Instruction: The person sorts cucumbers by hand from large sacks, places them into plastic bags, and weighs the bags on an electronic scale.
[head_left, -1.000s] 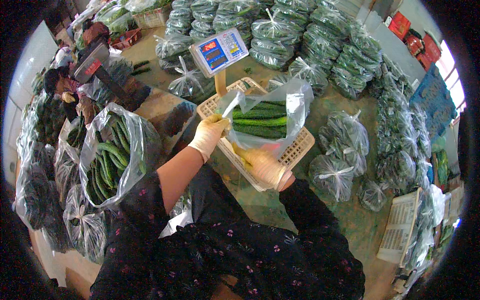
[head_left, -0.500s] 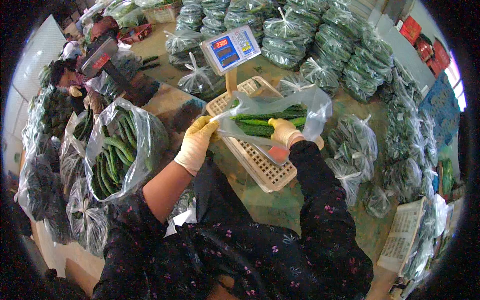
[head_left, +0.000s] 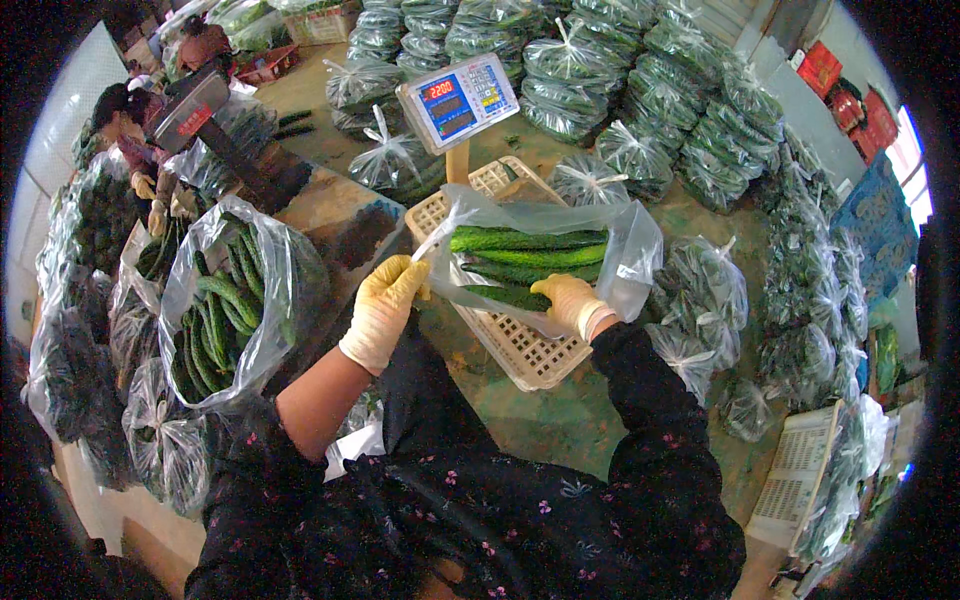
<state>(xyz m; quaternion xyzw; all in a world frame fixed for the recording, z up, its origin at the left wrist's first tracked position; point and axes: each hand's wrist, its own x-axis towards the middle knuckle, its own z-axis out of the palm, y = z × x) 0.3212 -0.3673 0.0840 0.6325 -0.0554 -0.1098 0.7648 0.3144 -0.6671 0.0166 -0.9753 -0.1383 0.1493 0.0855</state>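
Observation:
A clear plastic bag [head_left: 632, 245] lies open over a beige plastic basket [head_left: 540, 372], with several long green cucumbers [head_left: 530, 240] side by side in it. My gloved left hand [head_left: 382, 312] is closed on the bag's left edge, pinching the film. My gloved right hand [head_left: 572, 303] grips the right end of a dark cucumber [head_left: 508, 296] at the near side of the bag. Behind the basket rises a scale display [head_left: 460, 105] with lit red digits.
A large open bag of cucumbers [head_left: 245, 300] stands at my left. Tied bags [head_left: 570, 85] are stacked at the back, with more tied bags [head_left: 700, 300] on the right. Another scale [head_left: 188, 112] and a person [head_left: 135, 150] are at the far left. A light crate [head_left: 795, 475] leans at the lower right.
My right hand has moved nearer to me, from the middle cucumbers to one at the bag's near side. The cucumbers now lie more spread out. My left hand still holds the bag's edge.

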